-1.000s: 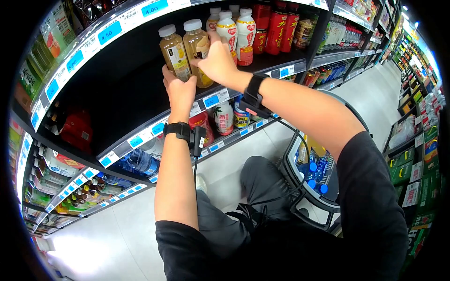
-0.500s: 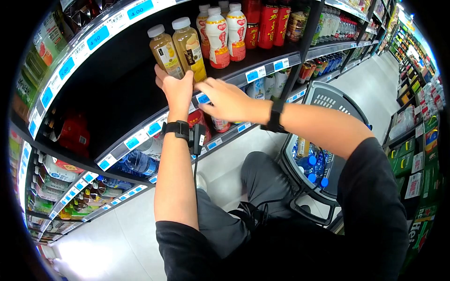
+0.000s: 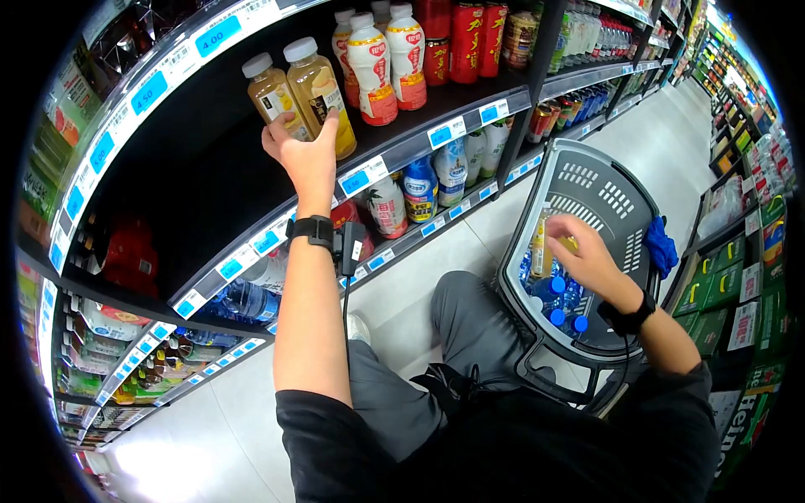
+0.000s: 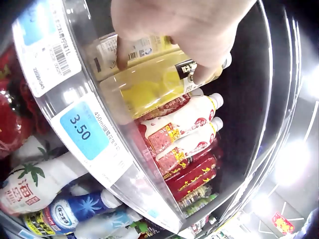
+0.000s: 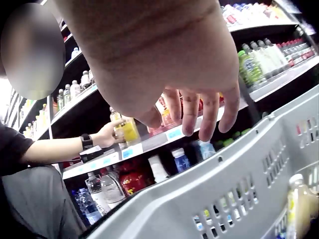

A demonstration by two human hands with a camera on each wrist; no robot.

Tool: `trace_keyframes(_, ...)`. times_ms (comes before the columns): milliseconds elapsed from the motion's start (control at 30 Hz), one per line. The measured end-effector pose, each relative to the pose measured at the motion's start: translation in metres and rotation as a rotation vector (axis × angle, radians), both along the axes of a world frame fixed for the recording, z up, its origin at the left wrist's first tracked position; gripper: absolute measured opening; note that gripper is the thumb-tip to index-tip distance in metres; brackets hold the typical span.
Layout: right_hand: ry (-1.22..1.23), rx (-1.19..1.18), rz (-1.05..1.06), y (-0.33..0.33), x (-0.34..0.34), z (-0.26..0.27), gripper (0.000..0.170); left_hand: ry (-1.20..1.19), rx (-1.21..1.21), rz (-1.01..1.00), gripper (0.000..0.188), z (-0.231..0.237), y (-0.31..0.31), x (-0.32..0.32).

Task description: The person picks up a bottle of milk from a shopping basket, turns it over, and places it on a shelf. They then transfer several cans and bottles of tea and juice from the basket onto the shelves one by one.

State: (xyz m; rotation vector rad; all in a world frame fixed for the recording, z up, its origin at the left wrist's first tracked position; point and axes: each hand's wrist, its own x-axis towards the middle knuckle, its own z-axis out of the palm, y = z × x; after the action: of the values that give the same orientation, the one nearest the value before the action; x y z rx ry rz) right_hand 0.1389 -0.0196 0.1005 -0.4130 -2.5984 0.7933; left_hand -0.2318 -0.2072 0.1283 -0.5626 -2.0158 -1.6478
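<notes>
Two clear bottles of yellow drink with white caps, the left bottle [image 3: 277, 96] and the right bottle [image 3: 323, 92], stand side by side at the shelf's front edge. My left hand [image 3: 303, 168] grips the pair, fingers on the left one and thumb on the right one; the left wrist view shows the thumb against the dark label of the nearer bottle [image 4: 149, 89]. Over the grey basket [image 3: 591, 180] is my right hand [image 3: 587, 260], fingers loosely bent and holding nothing. Beneath it, a yellowish bottle [image 3: 542, 256] and several blue-capped bottles [image 3: 549, 289] lie in the basket.
White-and-red bottles [image 3: 371, 71] and red cans [image 3: 466, 42] stand right of the pair. The shelf lip [image 3: 394, 159] carries price tags. Below are more bottles [image 3: 419, 189]. A blue cloth-like item [image 3: 662, 247] hangs at the basket's right rim. Green boxes [image 3: 721, 289] line the right side.
My right hand has left the yellow bottles and moved right, over the basket. My left hand stays at the pair, its thumb now on the right bottle's label. The basket shows more fully.
</notes>
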Motion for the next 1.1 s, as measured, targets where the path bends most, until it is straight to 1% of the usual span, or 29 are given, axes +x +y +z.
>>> trace_keyframes(33,0.002,-0.074,-0.062,0.003,0.012,-0.005,0.026,0.013,-0.016,-0.001,0.065,-0.001,0.0,-0.003)
trace_keyframes(133,-0.021,-0.1,-0.133,0.003,0.04,-0.013,0.024,0.04,-0.034,-0.03,0.068,-0.007,-0.001,-0.012)
trace_keyframes(200,0.014,-0.107,-0.155,-0.002,0.05,-0.016,0.023,0.056,-0.048,-0.044,0.071,-0.008,0.0,-0.02)
trace_keyframes(267,0.01,-0.134,-0.203,-0.007,0.059,-0.019,0.022,0.014,-0.037,-0.1,0.072,-0.006,-0.001,-0.021)
trace_keyframes(300,0.025,-0.139,-0.199,-0.009,0.063,-0.022,0.023,-0.004,-0.051,-0.137,0.077,-0.005,-0.002,-0.023)
trace_keyframes(467,0.008,-0.144,-0.249,-0.027,0.075,-0.032,0.024,-0.097,-0.055,-0.17,0.086,-0.004,0.004,-0.035)
trace_keyframes(533,-0.002,-0.16,-0.287,-0.03,0.079,-0.038,0.024,-0.123,0.025,-0.28,0.085,-0.003,0.007,-0.039)
trace_keyframes(567,0.018,-0.14,-0.292,-0.031,0.081,-0.044,0.024,-0.122,0.025,-0.302,0.078,-0.003,0.008,-0.041)
trace_keyframes(600,0.021,-0.138,-0.295,-0.033,0.081,-0.043,0.024,-0.119,0.027,-0.306,0.078,-0.003,0.009,-0.046)
trace_keyframes(667,-0.032,-0.22,-0.351,-0.037,0.08,-0.038,0.024,-0.12,0.031,-0.405,0.069,-0.004,0.011,-0.057)
trace_keyframes(700,-0.028,-0.218,-0.358,-0.038,0.081,-0.039,0.024,-0.121,0.082,-0.458,0.06,-0.004,0.012,-0.059)
trace_keyframes(733,-0.019,-0.191,-0.367,-0.036,0.082,-0.042,0.024,-0.118,0.084,-0.465,0.06,-0.003,0.013,-0.061)
trace_keyframes(800,-0.009,-0.163,-0.384,-0.034,0.084,-0.045,0.024,-0.155,0.112,-0.617,0.056,-0.004,0.014,-0.064)
trace_keyframes(867,0.012,-0.197,-0.396,-0.033,0.085,-0.047,0.023,-0.177,0.13,-0.598,0.056,-0.008,0.018,-0.069)
trace_keyframes(967,0.005,-0.164,-0.404,-0.033,0.084,-0.043,0.022,-0.281,0.141,-0.664,0.059,-0.004,0.017,-0.065)
trace_keyframes(1100,0.01,-0.15,-0.396,-0.023,0.085,-0.044,0.021,-0.321,0.139,-0.692,0.055,-0.002,0.014,-0.063)
